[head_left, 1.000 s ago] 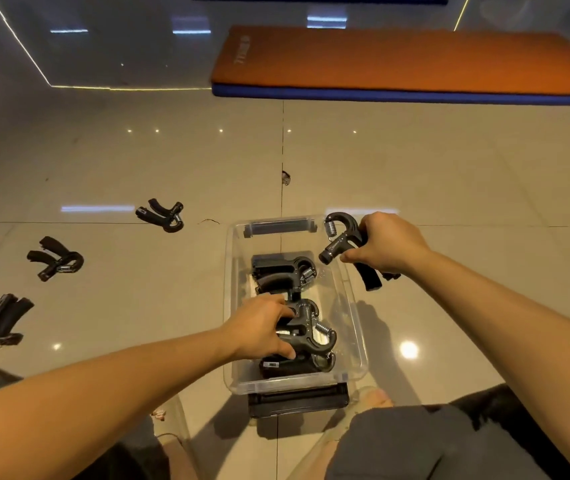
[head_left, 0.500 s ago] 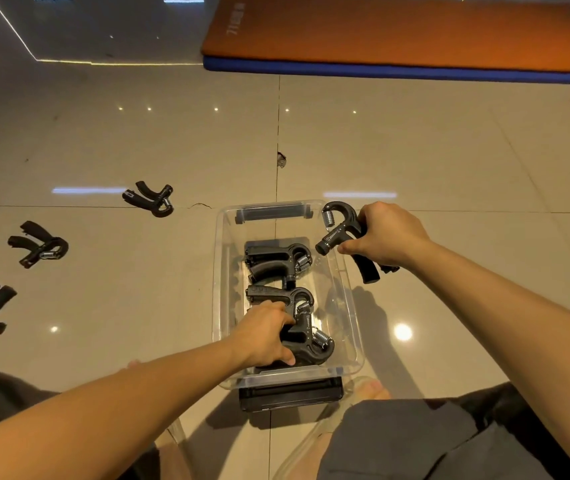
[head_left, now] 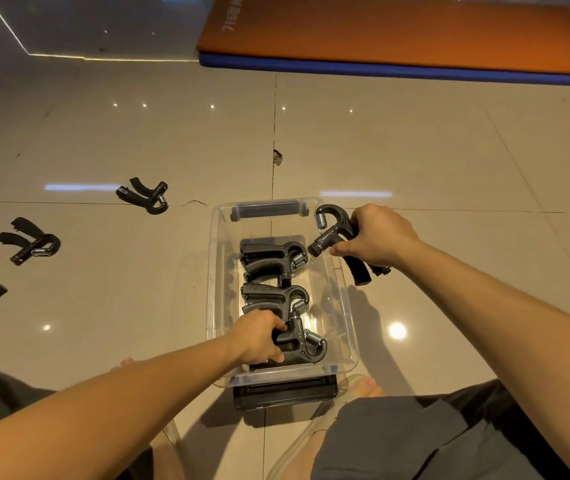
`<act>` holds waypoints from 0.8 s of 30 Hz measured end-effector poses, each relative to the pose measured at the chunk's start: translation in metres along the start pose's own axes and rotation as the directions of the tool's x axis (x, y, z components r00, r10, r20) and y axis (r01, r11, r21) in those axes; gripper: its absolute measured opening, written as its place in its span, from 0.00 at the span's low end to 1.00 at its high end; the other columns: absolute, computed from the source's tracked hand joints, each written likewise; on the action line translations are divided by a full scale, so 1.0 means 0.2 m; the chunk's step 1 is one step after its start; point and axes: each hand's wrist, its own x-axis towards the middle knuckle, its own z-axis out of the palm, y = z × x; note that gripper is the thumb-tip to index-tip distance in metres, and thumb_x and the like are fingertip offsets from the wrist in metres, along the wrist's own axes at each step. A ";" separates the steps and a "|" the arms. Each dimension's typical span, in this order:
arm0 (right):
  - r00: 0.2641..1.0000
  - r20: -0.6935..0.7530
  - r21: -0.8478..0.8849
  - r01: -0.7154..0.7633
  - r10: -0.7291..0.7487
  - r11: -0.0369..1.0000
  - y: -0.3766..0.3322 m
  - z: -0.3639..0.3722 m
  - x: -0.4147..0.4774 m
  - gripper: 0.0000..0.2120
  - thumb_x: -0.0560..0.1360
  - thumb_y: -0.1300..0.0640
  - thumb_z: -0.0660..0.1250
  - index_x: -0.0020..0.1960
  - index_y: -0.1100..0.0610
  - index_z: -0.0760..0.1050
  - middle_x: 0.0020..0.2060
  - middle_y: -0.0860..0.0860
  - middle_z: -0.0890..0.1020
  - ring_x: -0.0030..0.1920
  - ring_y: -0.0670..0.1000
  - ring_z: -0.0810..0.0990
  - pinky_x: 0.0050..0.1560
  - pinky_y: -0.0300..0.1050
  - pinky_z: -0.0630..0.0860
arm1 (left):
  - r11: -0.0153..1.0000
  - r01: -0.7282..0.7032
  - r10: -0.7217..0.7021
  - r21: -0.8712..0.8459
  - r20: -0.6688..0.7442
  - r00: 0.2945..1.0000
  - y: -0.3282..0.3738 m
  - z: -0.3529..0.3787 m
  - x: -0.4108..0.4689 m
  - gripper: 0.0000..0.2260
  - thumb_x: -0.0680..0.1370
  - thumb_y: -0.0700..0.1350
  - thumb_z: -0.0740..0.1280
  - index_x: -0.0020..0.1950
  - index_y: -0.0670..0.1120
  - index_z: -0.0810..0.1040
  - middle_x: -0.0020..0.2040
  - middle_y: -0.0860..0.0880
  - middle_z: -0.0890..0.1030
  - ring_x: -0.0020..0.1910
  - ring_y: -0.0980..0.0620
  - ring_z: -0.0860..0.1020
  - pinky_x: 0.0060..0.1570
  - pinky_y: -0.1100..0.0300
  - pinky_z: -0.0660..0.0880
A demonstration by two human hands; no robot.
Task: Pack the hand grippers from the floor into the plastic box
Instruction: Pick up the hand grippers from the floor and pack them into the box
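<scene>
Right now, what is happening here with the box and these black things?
A person is packing hand grippers into a clear plastic box on the floor. The left hand sets one gripper at the near end of the box, beside two already inside. The right hand holds another gripper over the far right rim. Three more lie on the tiles to the left.

Plastic box (head_left: 215,271): clear, dark grey latches at both ends. Hand grippers inside box (head_left: 273,258): black/dark grey, silver coil springs. Gripper at box's far right corner (head_left: 333,233): black, silver spring. Grippers left of box (head_left: 145,197): black, metallic bits. Floor (head_left: 415,161): glossy beige tile, thin dark grout lines. Mat beyond box (head_left: 397,32): orange top, blue edge, pale lettering, probably logo. Shorts near box (head_left: 415,441): dark grey.
</scene>
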 end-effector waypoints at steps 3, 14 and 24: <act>1.000 0.006 -0.005 0.004 -0.004 1.000 0.00 0.01 0.00 0.22 0.65 0.36 0.76 0.44 0.53 0.76 0.37 0.50 0.81 0.39 0.53 0.80 0.38 0.46 0.76 | 1.000 -0.004 0.004 0.000 0.004 1.000 0.00 0.00 0.00 0.30 0.72 0.49 0.79 0.73 0.49 0.76 0.64 0.50 0.82 0.61 0.49 0.80 0.61 0.56 0.76; 0.999 0.002 -0.040 0.034 -0.034 0.999 -0.01 0.02 0.01 0.24 0.65 0.34 0.76 0.45 0.53 0.76 0.37 0.50 0.81 0.39 0.53 0.80 0.43 0.52 0.81 | 0.999 -0.036 0.037 -0.015 0.068 0.997 0.01 -0.01 0.00 0.32 0.74 0.47 0.77 0.77 0.50 0.71 0.70 0.49 0.77 0.68 0.47 0.75 0.67 0.56 0.72; 1.000 0.008 -0.018 0.022 -0.022 1.000 -0.04 -0.02 -0.01 0.22 0.66 0.36 0.77 0.44 0.53 0.75 0.37 0.50 0.81 0.37 0.53 0.81 0.39 0.48 0.80 | 0.997 -0.022 0.024 -0.067 0.037 0.999 0.05 -0.13 -0.07 0.28 0.72 0.50 0.78 0.71 0.47 0.77 0.69 0.49 0.79 0.67 0.48 0.77 0.67 0.55 0.73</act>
